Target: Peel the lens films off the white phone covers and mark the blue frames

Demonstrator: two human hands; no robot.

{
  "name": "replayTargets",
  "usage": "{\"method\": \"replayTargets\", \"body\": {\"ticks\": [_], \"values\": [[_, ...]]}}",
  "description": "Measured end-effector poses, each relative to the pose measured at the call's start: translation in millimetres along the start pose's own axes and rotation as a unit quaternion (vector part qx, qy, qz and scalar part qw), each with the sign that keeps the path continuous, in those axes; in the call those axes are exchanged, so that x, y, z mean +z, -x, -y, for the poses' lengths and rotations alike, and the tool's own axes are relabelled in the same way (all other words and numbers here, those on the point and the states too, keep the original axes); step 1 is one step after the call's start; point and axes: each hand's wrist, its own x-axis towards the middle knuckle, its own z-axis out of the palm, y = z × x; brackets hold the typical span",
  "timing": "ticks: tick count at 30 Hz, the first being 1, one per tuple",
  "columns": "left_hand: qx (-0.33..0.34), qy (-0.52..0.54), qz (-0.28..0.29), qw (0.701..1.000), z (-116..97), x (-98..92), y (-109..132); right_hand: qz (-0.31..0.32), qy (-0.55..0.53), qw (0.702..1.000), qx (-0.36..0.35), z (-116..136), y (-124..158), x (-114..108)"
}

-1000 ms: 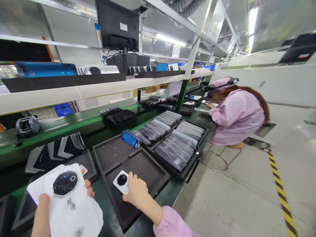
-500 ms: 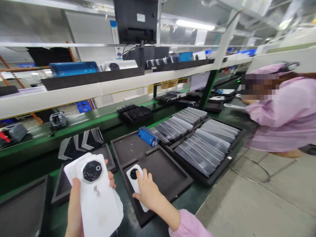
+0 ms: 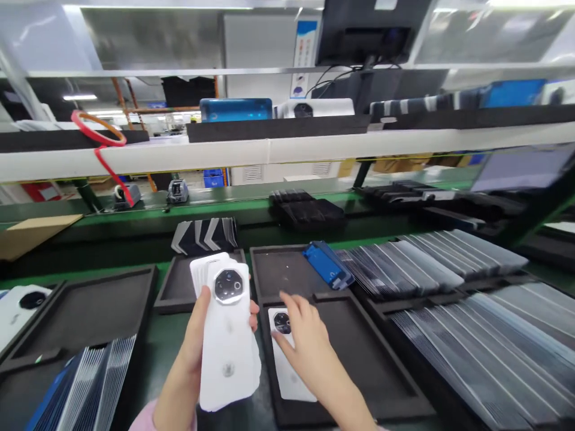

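Note:
My left hand (image 3: pixel 193 347) is closed around a fanned stack of white phone back covers (image 3: pixel 227 335), camera cutouts at the top, held upright over the bench edge. My right hand (image 3: pixel 308 344) lies with fingers spread on a single white back cover (image 3: pixel 287 377) that rests flat in a black foam tray (image 3: pixel 359 353). A blue phone part (image 3: pixel 326 263) leans at the far end of that tray, against rows of grey sheets.
Black trays of grey sheet parts (image 3: pixel 471 293) fill the right side. More black trays (image 3: pixel 81 311) sit on the left, one with a white cover (image 3: pixel 20 305). A green conveyor (image 3: pixel 215 206) runs behind, under a white shelf (image 3: pixel 269 152) with a monitor (image 3: pixel 368 30).
The view has swung left, so the person in pink on the right is out of sight. My right hand stays on the cover in the tray; my left still holds the stack.

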Motion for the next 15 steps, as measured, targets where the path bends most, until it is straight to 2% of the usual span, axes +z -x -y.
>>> {"method": "replayTargets", "body": {"ticks": [1, 3, 6, 10, 15], "values": [[-0.017, -0.011, -0.004, 1.000, 1.9, -1.8, -0.2, -0.054, -0.079, 0.993, -0.069, 11.1, -7.6, -14.3], [-0.050, -0.033, -0.006, 0.998, 6.2, -4.8, 0.1, -0.138, -0.205, 0.953, -0.177, 33.5, -23.0, -37.7], [-0.065, -0.070, -0.003, 0.995, 11.8, -5.7, 1.4, -0.211, -0.222, 0.911, -0.278, 55.7, -39.6, -52.7], [-0.029, -0.153, 0.022, 0.988, 16.2, -2.8, 0.6, -0.222, -0.140, 0.904, -0.337, 55.1, -49.5, -48.2], [-0.004, -0.241, 0.055, 0.969, 14.8, -6.7, -3.4, -0.194, -0.157, 0.895, -0.370, 39.9, -53.7, -50.9]]}}
